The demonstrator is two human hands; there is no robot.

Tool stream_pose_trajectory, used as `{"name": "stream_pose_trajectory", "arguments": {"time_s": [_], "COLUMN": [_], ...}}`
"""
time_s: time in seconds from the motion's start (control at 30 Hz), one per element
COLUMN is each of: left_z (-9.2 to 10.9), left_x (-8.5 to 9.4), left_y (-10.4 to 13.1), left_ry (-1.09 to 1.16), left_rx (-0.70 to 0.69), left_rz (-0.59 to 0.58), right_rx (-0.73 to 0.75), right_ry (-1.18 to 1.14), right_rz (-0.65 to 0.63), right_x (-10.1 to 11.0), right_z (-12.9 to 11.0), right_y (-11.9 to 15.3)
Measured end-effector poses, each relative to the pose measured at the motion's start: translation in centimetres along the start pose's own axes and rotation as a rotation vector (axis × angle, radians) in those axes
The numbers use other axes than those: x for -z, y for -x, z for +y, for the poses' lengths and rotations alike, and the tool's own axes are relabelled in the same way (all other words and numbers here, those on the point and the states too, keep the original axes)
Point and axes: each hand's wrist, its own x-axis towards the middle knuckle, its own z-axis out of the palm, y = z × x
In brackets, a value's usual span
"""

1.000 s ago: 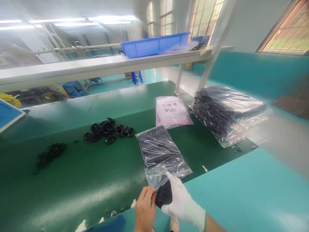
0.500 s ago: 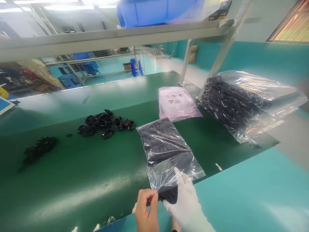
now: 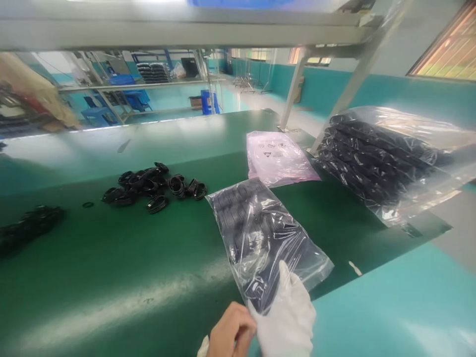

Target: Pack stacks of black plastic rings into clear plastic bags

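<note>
A clear plastic bag [image 3: 256, 238] lies on the green table top, packed with rows of thin black ribbed pieces. Its mouth end faces me at the table's front edge. My right hand [image 3: 286, 317], in a white glove, is closed at that end around a black ribbed bundle [image 3: 266, 287], which sits inside the mouth; the fingers underneath are hidden. Bare and closed in a pinch, my left hand [image 3: 232, 329] is at the bag's near left corner, though the exact contact is hard to see.
Black coiled cables [image 3: 143, 186] lie left of the bag, with another dark pile [image 3: 31, 225] farther left. A pink printed bag [image 3: 278, 156] lies behind. A large clear bag of black bundles [image 3: 383, 153] stands right, by the shelf post [image 3: 345, 89]. A shelf beam [image 3: 178, 34] crosses above.
The black bundle has moved deeper into the bag's mouth with my right hand. My left hand has shifted slightly down and right. The camera view has tilted and turned a little.
</note>
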Motion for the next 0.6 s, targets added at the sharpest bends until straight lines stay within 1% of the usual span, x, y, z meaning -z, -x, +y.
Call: {"name": "stream_pose_trajectory", "arguments": {"time_s": [0.07,0.1,0.13,0.17,0.27,0.4,0.47,0.53,0.6], "left_z": [0.5,0.8,1.1,1.4,1.6,1.3,1.0,0.7,0.4], "left_x": [1.6,2.2,2.6,2.9,2.8,1.9,1.4,1.1,0.8], "left_y": [-1.2,-1.7,-2.2,-2.5,-2.6,-1.5,-1.0,-0.7,-0.5], "left_ry": [0.052,0.070,0.081,0.087,0.086,0.052,0.027,0.010,0.003], "left_rx": [0.126,0.178,0.222,0.257,0.293,0.236,0.198,0.136,0.044], "left_rz": [-0.237,-0.319,-0.371,-0.396,-0.380,-0.300,-0.239,-0.180,-0.131], "right_rx": [0.074,0.096,0.116,0.131,0.113,0.183,0.213,0.181,0.128], "right_ry": [0.021,0.023,0.021,0.018,0.029,0.092,0.144,0.152,0.118], "right_rz": [-0.047,-0.075,-0.108,-0.141,-0.204,-0.237,-0.214,-0.165,-0.089], "right_x": [0.0,0.1,0.3,0.6,1.5,2.6,2.8,2.5,1.7], "right_z": [0.7,1.2,1.7,2.1,3.1,3.7,3.7,3.6,3.4], "right_y": [-0.1,-0.1,0.0,0.1,0.3,0.1,-0.1,0.0,0.3]}}
